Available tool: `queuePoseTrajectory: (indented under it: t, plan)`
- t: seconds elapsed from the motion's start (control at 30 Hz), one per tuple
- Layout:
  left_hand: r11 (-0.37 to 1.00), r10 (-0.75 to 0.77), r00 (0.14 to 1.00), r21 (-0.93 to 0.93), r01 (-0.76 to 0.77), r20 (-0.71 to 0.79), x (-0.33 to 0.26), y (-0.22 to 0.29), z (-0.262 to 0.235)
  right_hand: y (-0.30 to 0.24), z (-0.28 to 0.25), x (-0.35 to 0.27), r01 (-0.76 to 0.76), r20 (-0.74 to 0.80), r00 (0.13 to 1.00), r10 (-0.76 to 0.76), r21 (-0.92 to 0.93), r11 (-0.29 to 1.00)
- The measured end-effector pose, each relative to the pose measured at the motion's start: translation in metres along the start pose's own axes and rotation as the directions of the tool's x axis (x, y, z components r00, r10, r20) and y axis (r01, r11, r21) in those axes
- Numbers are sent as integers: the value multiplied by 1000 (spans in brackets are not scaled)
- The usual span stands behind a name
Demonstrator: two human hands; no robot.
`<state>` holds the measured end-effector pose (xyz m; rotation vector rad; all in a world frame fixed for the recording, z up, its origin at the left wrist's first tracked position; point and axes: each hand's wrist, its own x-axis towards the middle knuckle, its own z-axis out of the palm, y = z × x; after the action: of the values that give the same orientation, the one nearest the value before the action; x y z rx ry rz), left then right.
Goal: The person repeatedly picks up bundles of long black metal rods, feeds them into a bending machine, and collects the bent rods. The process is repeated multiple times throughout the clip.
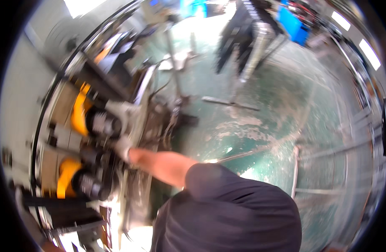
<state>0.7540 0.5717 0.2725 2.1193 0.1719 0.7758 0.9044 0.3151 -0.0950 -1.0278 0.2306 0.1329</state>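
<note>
The person's left hand [122,148] wears a light glove and reaches out toward nine o'clock. It rests against a big grey machine [130,115]. The picture is blurry, so I cannot tell how far the hand is open or if it grips anything. Just past the hand, at nine o'clock, sits a dark round part [101,123] with a yellow piece [78,110]. Another yellow piece [66,176] sits at seven o'clock. The green floor [277,113] spreads toward three o'clock.

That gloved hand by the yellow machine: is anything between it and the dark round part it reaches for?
Nothing visible. The left hand, in a pale glove, is right against the dark cylinder on the machine. Blur hides the grip.
</note>
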Motion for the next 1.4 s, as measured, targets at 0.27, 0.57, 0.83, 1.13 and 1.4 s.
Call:
queuePoseTrajectory:
  t: [0.27,0.57,0.83,1.13,1.4]
  plan:
    - [998,-12,998,54,9,59,30,-67,-71,18,-1,19,-37,116,993,21,131,991]
    - [975,-111,994,190,112,-15,9,-44,-61,11,-5,16,-50,149,988,37,86,995]
    - [958,-159,978,219,187,-136,-14,-48,-55,15,-8,17,34,168,985,-45,67,997]
    - [965,-103,967,213,155,-234,-45,-42,-43,-9,-12,-3,-173,151,977,151,148,974]
    - [996,-93,913,-52,79,-398,-177,-7,21,-44,-151,-60,-227,149,966,209,112,968]
